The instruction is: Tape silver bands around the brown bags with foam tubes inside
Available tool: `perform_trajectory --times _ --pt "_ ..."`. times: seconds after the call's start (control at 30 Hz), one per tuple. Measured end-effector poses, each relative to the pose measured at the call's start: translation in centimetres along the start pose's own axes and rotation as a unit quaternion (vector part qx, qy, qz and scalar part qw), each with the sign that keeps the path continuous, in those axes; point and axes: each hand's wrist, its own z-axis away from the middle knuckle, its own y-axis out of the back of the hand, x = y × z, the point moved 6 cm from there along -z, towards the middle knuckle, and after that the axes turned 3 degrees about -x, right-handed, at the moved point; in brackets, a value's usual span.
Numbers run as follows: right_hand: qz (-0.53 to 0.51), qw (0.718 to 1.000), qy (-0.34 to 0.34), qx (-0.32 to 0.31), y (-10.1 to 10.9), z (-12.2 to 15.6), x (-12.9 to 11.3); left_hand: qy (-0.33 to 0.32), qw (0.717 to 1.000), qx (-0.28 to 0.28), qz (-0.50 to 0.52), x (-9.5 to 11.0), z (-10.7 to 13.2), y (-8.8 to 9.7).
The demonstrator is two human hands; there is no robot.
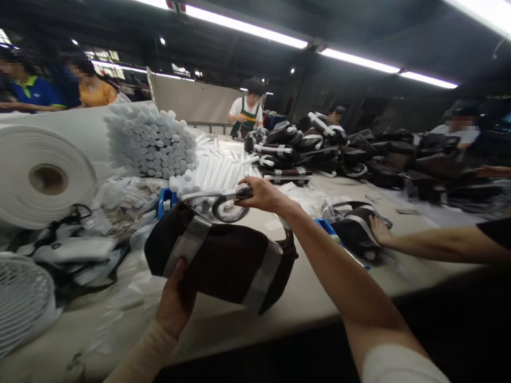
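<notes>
A dark brown handbag (225, 258) is raised slightly over the table, tilted, with pale translucent wrapping bands around both ends of its body. My left hand (175, 300) supports it from the lower left, thumb on the front and the other fingers hidden behind. Above the bag, my right hand (261, 194) is closed around part of its wrapped handle (229, 207). The handle curves in loops over the bag's top edge.
White foam rods (154, 141) are stacked behind, near a large white roll (43, 175). Wrapped bags (295, 143) form a pile farther back. At right, a co-worker's hand (379, 231) touches another bag (357, 231). A white fan (24, 300) stands at left. Blue tape dispensers (165, 202) sit nearby.
</notes>
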Motion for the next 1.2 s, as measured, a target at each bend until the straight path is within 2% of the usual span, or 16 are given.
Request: perform_trajectory --times 0.07,0.13,0.2,0.27,0.4,0.5,0.53,0.57,0.63,0.7,0.73,0.77,0.83,0.93,1.07,1.2 --pt "-0.014 0.999 -0.014 -0.043 -1.8 -1.0 1.0 0.092 0.992 0.044 0.075 -1.1 1.3 -2.1" --pt "-0.032 0.995 -0.023 -0.093 -4.0 -1.4 2.0 0.167 0.966 0.117 0.16 -2.0 2.5 -3.5" --pt "-0.053 0.992 -0.025 -0.116 -5.6 -0.8 3.0 0.19 0.949 0.152 0.202 -2.1 3.1 -4.5" --pt "-0.08 0.993 -0.023 -0.079 -5.8 0.9 3.7 0.189 0.949 0.155 0.2 -1.7 3.3 -4.5" --pt "-0.148 0.982 -0.026 0.111 -3.4 8.3 4.0 0.277 0.951 0.091 0.101 -1.6 4.4 -2.0" --pt "-0.15 0.964 -0.106 0.194 -3.8 15.5 3.6 0.358 0.932 -0.045 -0.047 -1.5 6.6 0.9" --pt "-0.139 0.957 -0.131 0.219 -4.5 17.7 3.2 0.342 0.928 -0.084 -0.122 -1.0 7.0 1.8" --pt "-0.129 0.955 -0.141 0.228 -5.6 19.5 2.6 0.288 0.929 -0.103 -0.208 -0.1 7.0 2.5" --pt "-0.11 0.958 -0.142 0.223 -8.3 22.0 1.4 0.071 0.916 -0.086 -0.386 3.1 6.0 2.7" --pt "-0.1 0.959 -0.156 0.214 -10.9 23.4 0.7 -0.16 0.844 -0.041 -0.51 6.3 5.1 1.2" --pt "-0.099 0.957 -0.173 0.213 -12.0 23.8 0.7 -0.236 0.803 -0.025 -0.546 7.1 4.6 0.2" --pt "-0.098 0.952 -0.192 0.216 -12.9 24.1 0.9 -0.272 0.773 -0.02 -0.573 7.3 3.8 -0.6" --pt "-0.098 0.942 -0.223 0.233 -14.1 24.4 1.6 -0.262 0.753 -0.026 -0.603 6.6 1.9 -1.4" --pt "-0.1 0.937 -0.235 0.238 -14.7 24.6 2.9 -0.217 0.763 -0.045 -0.608 5.1 0.2 -1.7" --pt "-0.123 0.935 -0.226 0.243 -14.2 25.1 4.4 -0.225 0.765 -0.035 -0.602 4.6 0.8 -1.8" --pt "-0.16 0.919 -0.273 0.233 -13.7 25.5 6.2 -0.227 0.768 -0.028 -0.598 4.3 2.0 -2.4"
